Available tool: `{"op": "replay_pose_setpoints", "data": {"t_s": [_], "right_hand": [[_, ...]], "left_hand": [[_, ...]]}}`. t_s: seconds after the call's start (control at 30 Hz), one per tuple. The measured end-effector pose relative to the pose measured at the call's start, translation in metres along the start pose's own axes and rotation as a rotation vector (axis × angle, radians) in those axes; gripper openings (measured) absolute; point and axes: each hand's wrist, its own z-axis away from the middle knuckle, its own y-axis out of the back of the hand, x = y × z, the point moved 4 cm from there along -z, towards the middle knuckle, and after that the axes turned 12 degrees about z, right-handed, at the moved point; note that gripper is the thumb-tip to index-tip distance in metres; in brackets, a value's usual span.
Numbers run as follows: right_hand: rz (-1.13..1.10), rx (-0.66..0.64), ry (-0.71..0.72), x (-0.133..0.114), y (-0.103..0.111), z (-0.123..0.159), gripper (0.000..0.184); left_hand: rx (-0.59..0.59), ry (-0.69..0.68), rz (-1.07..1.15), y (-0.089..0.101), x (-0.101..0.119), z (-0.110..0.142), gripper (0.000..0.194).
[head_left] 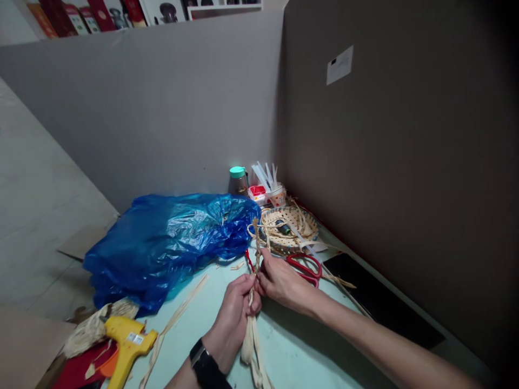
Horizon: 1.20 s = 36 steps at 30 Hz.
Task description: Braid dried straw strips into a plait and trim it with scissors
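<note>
A bundle of pale, straw-like fibre strands (250,340) runs upright through both hands, its loose ends hanging toward the table's front. Above the hands it narrows into a twisted or braided length. My left hand (237,302), with a black band on the wrist, is closed round the strands. Just above it, my right hand (275,274) pinches the same bundle with thumb and fingers. Red-handled scissors (306,267) lie behind my right hand, their blades hidden. A thin red object (249,260) shows just left of the bundle; its kind is unclear.
A blue plastic bag (170,232) covers the back left. At the front left lies a yellow glue gun (127,343). A woven basket (275,243) with strands, a cup (278,196) of white sticks and a green-lidded jar (238,182) stand behind. A black flat panel (381,297) lies right.
</note>
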Motion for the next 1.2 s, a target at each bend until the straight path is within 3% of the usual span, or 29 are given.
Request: {"op": "replay_pose_setpoints", "data": {"t_s": [0.13,0.27,0.53,0.6,0.7,0.8,0.87,1.0,1.2], "right_hand": [[0.039,0.026,0.003,-0.002,-0.005,0.009,0.019],[0.047,0.026,0.014,-0.003,-0.007,0.015,0.016],[0.184,-0.015,0.065,-0.013,-0.003,0.022,0.028],[0.249,-0.024,0.073,-0.015,0.006,0.023,0.025],[0.384,0.004,0.061,-0.01,0.039,0.018,0.017],[0.593,0.108,-0.094,0.013,0.083,0.011,0.016],[0.707,0.113,-0.189,0.031,0.101,0.008,0.016],[0.817,0.055,-0.262,0.059,0.102,0.006,0.014],[0.756,0.05,-0.202,0.068,0.095,0.004,0.014]], "left_hand": [[-0.003,-0.086,-0.09,0.003,-0.001,0.001,0.024],[0.002,-0.084,-0.146,0.004,-0.003,0.0,0.03],[0.045,-0.093,-0.164,-0.001,-0.005,0.005,0.034],[0.056,-0.098,-0.192,-0.001,-0.005,0.006,0.033],[0.066,-0.087,-0.214,0.0,-0.004,0.007,0.028],[0.083,-0.089,-0.194,0.002,-0.003,0.008,0.028],[0.094,-0.091,-0.178,0.003,-0.003,0.01,0.028],[0.105,-0.083,-0.171,0.003,-0.004,0.012,0.029],[0.115,-0.048,-0.154,0.003,-0.004,0.012,0.029]]}}
